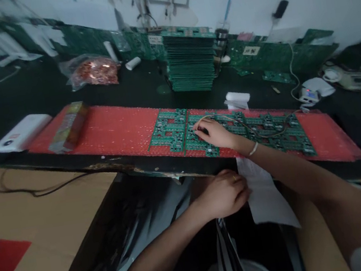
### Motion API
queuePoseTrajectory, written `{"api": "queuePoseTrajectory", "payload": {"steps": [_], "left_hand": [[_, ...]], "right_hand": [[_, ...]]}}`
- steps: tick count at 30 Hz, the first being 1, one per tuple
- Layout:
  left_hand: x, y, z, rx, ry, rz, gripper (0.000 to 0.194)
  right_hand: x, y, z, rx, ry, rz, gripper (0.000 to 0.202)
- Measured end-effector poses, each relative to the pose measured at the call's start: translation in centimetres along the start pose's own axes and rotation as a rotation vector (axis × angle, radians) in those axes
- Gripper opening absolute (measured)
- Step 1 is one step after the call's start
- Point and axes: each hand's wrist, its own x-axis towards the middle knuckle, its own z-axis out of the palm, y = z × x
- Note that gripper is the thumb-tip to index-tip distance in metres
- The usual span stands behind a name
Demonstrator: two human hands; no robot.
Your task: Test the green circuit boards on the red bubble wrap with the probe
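Observation:
Green circuit boards (168,130) lie in a row on a red bubble-wrap sheet (114,127). Over the second board from the left is my right hand (212,133), its fingers curled round a small dark reddish piece whose kind I cannot make out. A thin cable (265,135) runs from near this hand across the boards to a small white device (308,96) with a lit display. Below the table edge, my left hand (224,192) is closed beside a hanging white paper strip (265,190). What its fingers hold, if anything, is hidden.
A tall stack of green boards (191,61) stands behind the row. At left are a bag of copper-coloured parts (94,72), a wrapped block (69,127) and a white power bank-like case (22,133). A paper roll (237,97) lies behind the boards.

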Motion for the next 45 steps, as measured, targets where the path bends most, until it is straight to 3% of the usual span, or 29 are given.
{"api": "queuePoseTrajectory", "payload": {"steps": [4,9,14,22,31,37,45], "left_hand": [[0.9,-0.2,2.4,0.202,0.036,-0.028,0.018],[2.4,0.1,4.8,0.323,0.050,0.006,0.036],[3.6,0.3,6.4,0.335,0.087,0.004,0.025],[4.9,-1.4,9.9,0.237,0.437,0.050,0.021],[5.1,-1.2,10.2,0.219,0.601,0.127,0.013],[5.0,-0.4,10.3,0.115,0.621,0.094,0.009],[5.3,-0.7,12.0,0.221,0.635,0.054,0.016]], "right_hand": [[0.1,0.1,0.1,-0.010,0.010,0.029,0.007],[0.2,0.2,0.3,0.007,0.003,0.052,0.009],[0.1,0.5,0.4,0.029,0.004,0.045,0.007],[0.1,1.2,0.7,0.063,0.010,0.017,0.011],[0.0,1.4,0.8,0.081,0.016,0.017,0.011],[0.0,1.5,0.8,0.082,0.005,0.010,0.014],[0.0,1.6,0.9,0.109,0.012,0.022,0.014]]}}
